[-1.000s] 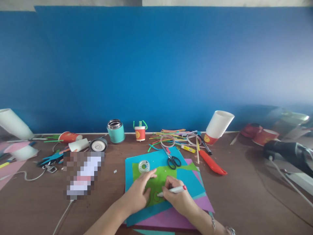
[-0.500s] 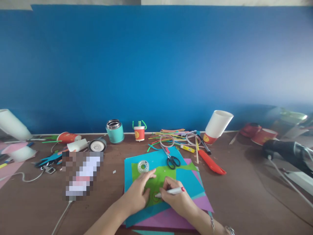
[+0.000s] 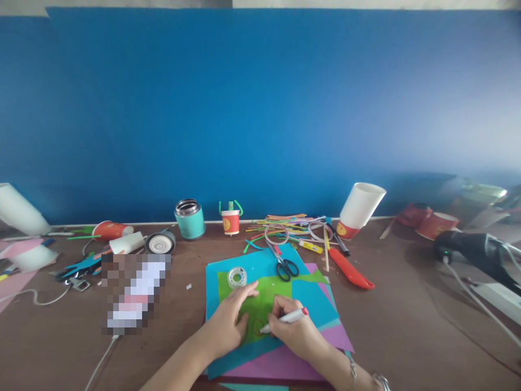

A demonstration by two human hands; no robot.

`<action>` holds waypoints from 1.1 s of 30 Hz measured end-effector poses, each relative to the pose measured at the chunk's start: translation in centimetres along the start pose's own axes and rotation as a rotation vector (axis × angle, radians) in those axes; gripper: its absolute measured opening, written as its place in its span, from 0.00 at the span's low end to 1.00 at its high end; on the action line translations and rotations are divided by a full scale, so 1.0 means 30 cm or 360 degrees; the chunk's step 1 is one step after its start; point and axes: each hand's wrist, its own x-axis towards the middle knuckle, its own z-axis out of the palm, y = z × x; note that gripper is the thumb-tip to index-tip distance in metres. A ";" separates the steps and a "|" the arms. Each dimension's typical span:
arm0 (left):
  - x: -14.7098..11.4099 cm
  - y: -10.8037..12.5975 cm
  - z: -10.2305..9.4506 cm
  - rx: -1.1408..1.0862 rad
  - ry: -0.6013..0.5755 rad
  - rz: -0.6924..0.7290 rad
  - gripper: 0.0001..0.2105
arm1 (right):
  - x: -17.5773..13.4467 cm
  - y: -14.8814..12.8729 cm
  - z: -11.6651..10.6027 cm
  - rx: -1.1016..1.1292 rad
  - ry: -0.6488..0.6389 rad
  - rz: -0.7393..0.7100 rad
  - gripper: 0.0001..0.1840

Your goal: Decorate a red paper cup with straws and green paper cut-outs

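Your right hand (image 3: 293,327) pinches a marker (image 3: 290,317), tip by a drawn circle (image 3: 258,326) on the green paper (image 3: 264,304). Your left hand (image 3: 226,321), thumb spread from the fingers, rests on that paper's left part; tape (image 3: 230,277) lies at its far-left corner.

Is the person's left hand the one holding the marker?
No, the right hand grips the marker, while the left hand rests on the green paper.
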 end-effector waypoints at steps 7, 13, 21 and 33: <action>0.003 0.013 -0.007 -0.0028 -0.0002 -0.0050 0.33 | -0.003 0.014 -0.003 0.0068 0.0095 0.0023 0.10; 0.000 0.007 -0.006 -0.0032 0.0004 -0.0047 0.32 | -0.001 -0.007 -0.004 -0.0083 0.0084 -0.0014 0.11; -0.001 0.008 -0.002 -0.0024 0.0012 -0.0043 0.32 | -0.002 -0.009 -0.004 -0.0041 0.0037 -0.0003 0.11; -0.001 0.008 -0.007 -0.0034 -0.0006 -0.0056 0.32 | -0.003 0.001 0.002 -0.0033 0.0112 -0.0011 0.11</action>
